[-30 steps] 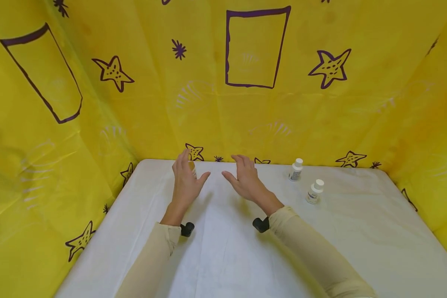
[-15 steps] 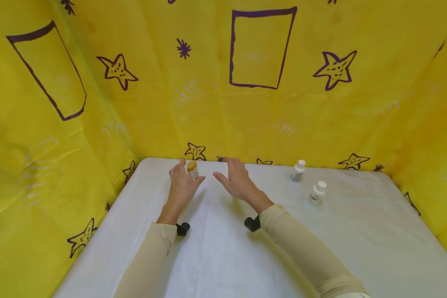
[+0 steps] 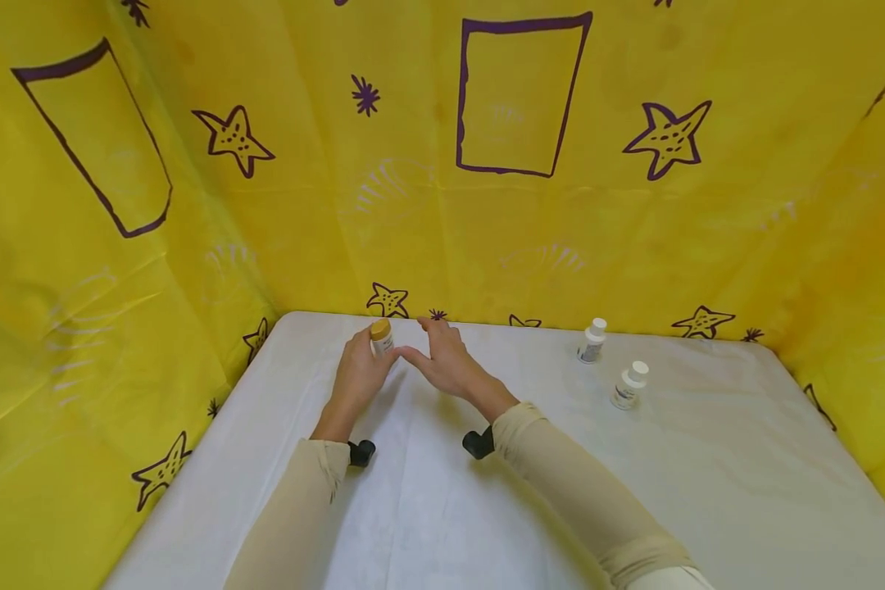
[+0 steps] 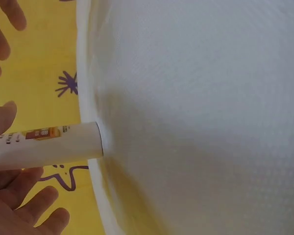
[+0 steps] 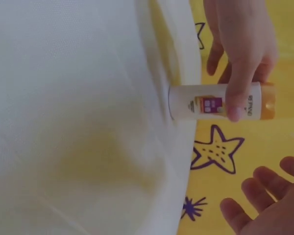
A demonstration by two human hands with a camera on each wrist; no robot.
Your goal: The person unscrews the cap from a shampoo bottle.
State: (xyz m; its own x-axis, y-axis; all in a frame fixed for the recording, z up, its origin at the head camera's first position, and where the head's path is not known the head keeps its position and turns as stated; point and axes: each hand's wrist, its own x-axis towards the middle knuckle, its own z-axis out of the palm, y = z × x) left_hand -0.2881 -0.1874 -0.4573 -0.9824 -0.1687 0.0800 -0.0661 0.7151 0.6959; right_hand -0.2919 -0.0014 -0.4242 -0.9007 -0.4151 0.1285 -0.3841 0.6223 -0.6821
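Observation:
A white bottle with an orange-yellow cap (image 3: 382, 330) stands upright near the back edge of the white-covered table. My left hand (image 3: 357, 374) grips it, thumb on the label side and fingers behind, as the right wrist view shows with the printed label on the bottle (image 5: 186, 103). Just right of the bottle, my right hand (image 3: 450, 360) is held up with its fingers spread and nothing in it. From the head, the two thumb tips look close together; whether they touch I cannot tell. In the left wrist view the base of the bottle (image 4: 78, 142) meets the tabletop.
Two small white bottles with white caps stand at the back right, one bottle (image 3: 592, 344) farther back and the other bottle (image 3: 627, 388) nearer. Yellow cloth walls (image 3: 324, 221) with purple starfish drawings enclose the table (image 3: 428, 508) at the back and sides.
My left hand has shifted slightly left and closed round the yellow-capped bottle, now more visible. My right hand has moved left toward it. The head view has shifted slightly.

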